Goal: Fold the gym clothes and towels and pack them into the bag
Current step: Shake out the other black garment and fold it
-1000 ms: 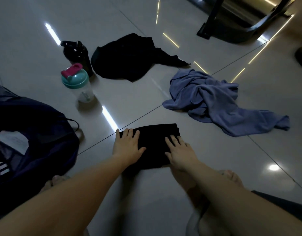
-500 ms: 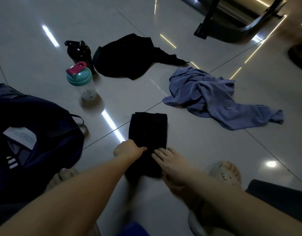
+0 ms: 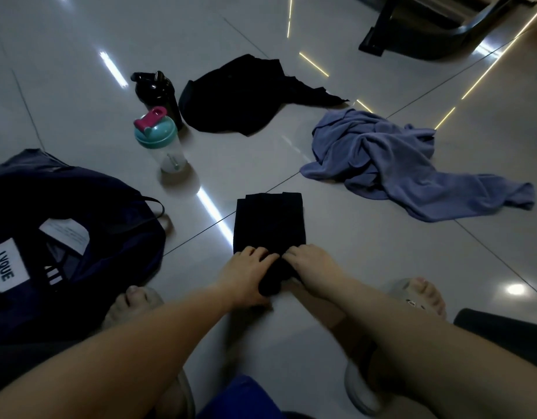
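Glossy pale floor tiles (image 3: 382,267) throw back strips of light under a person who sits low, with 2 slippered feet (image 3: 418,294) showing near the bottom edge. Straight ahead lies a folded black garment (image 3: 268,222), a narrow rectangle whose far end lies flat on the floor. Its near end is bunched up between both hands. The left grip (image 3: 249,275) has its fingers curled over that bunched end and holds it. The right grip (image 3: 308,261), touching the left, curls its fingers onto the same end and clutches the cloth too.

To the left sits a dark navy bag (image 3: 94,207), open, with a white label (image 3: 8,264) showing inside its mouth; it is apart from the folded garment. Beyond the bag stand 2 bottles, upright: a clear shaker (image 3: 161,143) with a teal lid and pink cap, and just behind it a black bottle (image 3: 156,92). Beside the black bottle a loose black garment (image 3: 240,95) lies spread and unfolded. To the right, a blue-grey towel (image 3: 382,161) lies crumpled, one end trailing away. A dark furniture base (image 3: 412,40) stands at the top right.
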Available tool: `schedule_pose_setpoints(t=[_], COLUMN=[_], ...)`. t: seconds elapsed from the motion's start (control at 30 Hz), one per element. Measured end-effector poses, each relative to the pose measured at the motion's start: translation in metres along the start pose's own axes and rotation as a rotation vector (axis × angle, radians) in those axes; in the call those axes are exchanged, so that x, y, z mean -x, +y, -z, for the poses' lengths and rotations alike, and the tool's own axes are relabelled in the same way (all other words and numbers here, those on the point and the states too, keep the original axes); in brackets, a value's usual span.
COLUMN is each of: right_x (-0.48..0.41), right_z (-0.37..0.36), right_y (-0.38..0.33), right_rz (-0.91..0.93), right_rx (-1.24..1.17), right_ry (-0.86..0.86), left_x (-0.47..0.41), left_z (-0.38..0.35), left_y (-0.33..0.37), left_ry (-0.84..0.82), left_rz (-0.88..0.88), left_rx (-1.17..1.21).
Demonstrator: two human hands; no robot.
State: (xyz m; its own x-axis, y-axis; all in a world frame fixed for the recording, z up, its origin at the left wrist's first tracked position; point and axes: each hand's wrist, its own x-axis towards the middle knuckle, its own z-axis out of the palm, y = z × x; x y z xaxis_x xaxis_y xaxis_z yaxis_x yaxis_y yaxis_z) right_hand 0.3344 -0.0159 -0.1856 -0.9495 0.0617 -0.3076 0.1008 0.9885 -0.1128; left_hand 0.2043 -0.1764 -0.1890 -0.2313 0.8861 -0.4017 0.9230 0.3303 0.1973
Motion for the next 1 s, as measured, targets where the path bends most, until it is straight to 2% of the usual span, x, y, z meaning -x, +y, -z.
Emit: schedule_pose_setpoints(t=[0.13,0.23,0.3,0.4,0.47,0.53,0.6,0.7,0.8,0.87,0.93,1.0], right_x=[-0.012,-0.016,-0.012,-0.008,-0.014,-0.023,-0.03,-0.041,-0.056,-0.064,-0.071,-0.079], right_z=[0.022,0.028,0.029,0.02,0.02,0.025,0.031,0.037,0.041,0.039,0.038,0.038], right_y=[0.013,0.021,0.022,0.019,0.019,0.023,0.028,0.037,0.04,0.04,0.04,0.041], right_rz=[-0.105,-0.122,-0.111,-0.121,-0.167,-0.202,-0.23,-0.257,-0.238,-0.263,-0.316,-0.378], right_rx=[-0.286,-0.408,-0.443,-0.467,-0.597,-0.74,-0.86,-0.923,-0.904,-0.91,-0.921,-0.932], right_ry=[-0.064,-0.088,-0.072,-0.038,-0.021,-0.063,-0.106,-0.069,-0.068,-0.075,-0.082,-0.081], left_x=[-0.005,-0.019,-0.032,-0.044,-0.046,-0.044,-0.041,-0.028,-0.022,-0.018,-0.014,-0.012], left_z=[0.006,0.026,0.044,0.063,0.07,0.076,0.083,0.087,0.063,0.048,0.043,0.044], left_y=[0.004,0.0,-0.008,-0.02,-0.026,-0.031,-0.038,-0.046,-0.055,-0.063,-0.072,-0.078], left_ry=[0.094,0.111,0.015,-0.244,-0.359,-0.374,-0.405,-0.498,-0.354,-0.274,-0.273,-0.186], left_rz=[0.066,0.178,0.199,0.212,0.239,0.28,0.297,0.238,0.331,0.487,0.625,0.719], left_rx=[0.026,0.187,0.325,0.572,0.654,0.746,0.939,1.113,1.089,1.205,1.284,1.16])
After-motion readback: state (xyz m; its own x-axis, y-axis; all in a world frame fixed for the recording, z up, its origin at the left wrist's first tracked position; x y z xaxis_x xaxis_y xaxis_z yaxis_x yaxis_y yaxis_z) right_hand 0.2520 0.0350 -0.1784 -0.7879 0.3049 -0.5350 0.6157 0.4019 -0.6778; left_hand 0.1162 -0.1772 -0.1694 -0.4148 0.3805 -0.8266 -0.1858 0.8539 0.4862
